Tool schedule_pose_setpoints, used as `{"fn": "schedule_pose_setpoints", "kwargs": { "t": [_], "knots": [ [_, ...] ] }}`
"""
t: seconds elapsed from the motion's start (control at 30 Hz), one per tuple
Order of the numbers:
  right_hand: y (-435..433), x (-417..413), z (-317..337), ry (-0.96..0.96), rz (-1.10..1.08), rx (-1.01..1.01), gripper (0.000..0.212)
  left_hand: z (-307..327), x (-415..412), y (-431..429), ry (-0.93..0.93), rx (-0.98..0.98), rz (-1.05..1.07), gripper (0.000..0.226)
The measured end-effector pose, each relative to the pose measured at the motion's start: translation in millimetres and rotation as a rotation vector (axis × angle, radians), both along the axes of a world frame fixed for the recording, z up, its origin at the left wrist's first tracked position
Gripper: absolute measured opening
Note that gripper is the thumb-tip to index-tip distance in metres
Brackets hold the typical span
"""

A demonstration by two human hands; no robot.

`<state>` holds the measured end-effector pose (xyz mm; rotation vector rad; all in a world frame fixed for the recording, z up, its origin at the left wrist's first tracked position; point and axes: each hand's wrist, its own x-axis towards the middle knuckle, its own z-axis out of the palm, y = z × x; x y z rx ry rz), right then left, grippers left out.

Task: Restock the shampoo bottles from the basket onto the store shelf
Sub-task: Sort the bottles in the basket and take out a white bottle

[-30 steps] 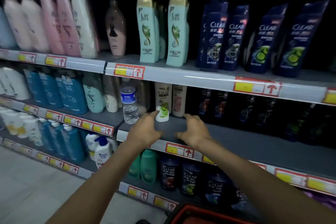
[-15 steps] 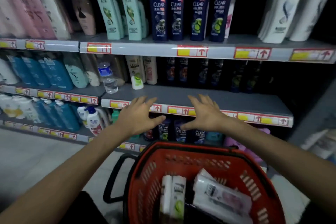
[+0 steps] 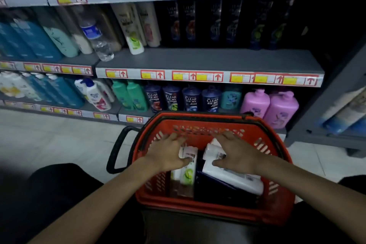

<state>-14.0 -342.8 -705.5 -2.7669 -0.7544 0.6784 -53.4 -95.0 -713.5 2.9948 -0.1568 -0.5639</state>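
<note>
A red plastic basket [image 3: 277, 202] sits low in front of me and holds several shampoo bottles. My left hand [image 3: 168, 152] hovers, fingers spread, over a white bottle with a green label [image 3: 187, 174]. My right hand [image 3: 235, 152] is spread over a large white bottle [image 3: 233, 180] that lies on a dark bottle [image 3: 213, 190]. Neither hand has closed on a bottle. The grey middle shelf [image 3: 208, 59] has bare room at its front, with a white and green bottle [image 3: 132, 31] standing at its left.
A clear water bottle [image 3: 97, 39] stands at the left end of the middle shelf. Dark bottles [image 3: 217, 24] line the shelf's back. The lower shelf holds green, dark blue and pink bottles [image 3: 269, 105]. The basket's black handle [image 3: 116, 148] sticks out left over the tiled floor.
Both hands have dropped from the middle shelf's edge down into the basket. My view has tilted down, so the basket now fills the lower middle.
</note>
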Motion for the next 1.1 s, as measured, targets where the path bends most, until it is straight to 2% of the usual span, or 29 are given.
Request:
{"fn": "schedule_pose_setpoints", "kwargs": {
  "t": [0.17,0.33,0.47,0.6,0.7,0.77,0.9,1.0,1.1],
  "knots": [
    [-6.1,-16.2,-29.4,-0.051,0.245,-0.203,0.088,-64.3,3.3,-19.8,0.242,0.007,0.097,0.084],
    [-13.3,-20.4,-38.6,-0.041,0.291,-0.249,0.073,-121.7,6.7,-38.1,0.372,-0.071,0.327,0.083],
    [-12.0,-18.2,-38.4,-0.086,0.330,-0.261,0.070,-147.5,10.2,-52.3,0.345,-0.091,0.486,0.092],
    [-17.3,-15.4,-43.5,-0.079,0.336,-0.279,0.069,-164.5,8.8,-65.8,0.245,-0.057,0.573,0.078],
    [-19.4,-14.5,-44.6,-0.075,0.332,-0.284,0.066,-168.3,7.0,-69.4,0.135,-0.087,0.622,0.052],
    [-18.6,-13.1,-43.0,-0.071,0.329,-0.283,0.065,-171.0,7.6,-66.6,0.147,-0.121,0.664,0.052],
    [-16.8,-10.4,-41.0,-0.074,0.328,-0.277,0.064,-149.0,14.3,-62.9,0.363,-0.296,0.830,0.042],
    [-16.3,-9.7,-37.5,-0.063,0.326,-0.283,0.067,-129.8,24.6,-56.8,0.498,-0.493,0.974,0.051],
    [-13.7,-9.5,-31.9,-0.047,0.324,-0.290,0.070,-98.0,27.5,-43.6,0.613,-0.611,1.016,0.043]
  ]
}}
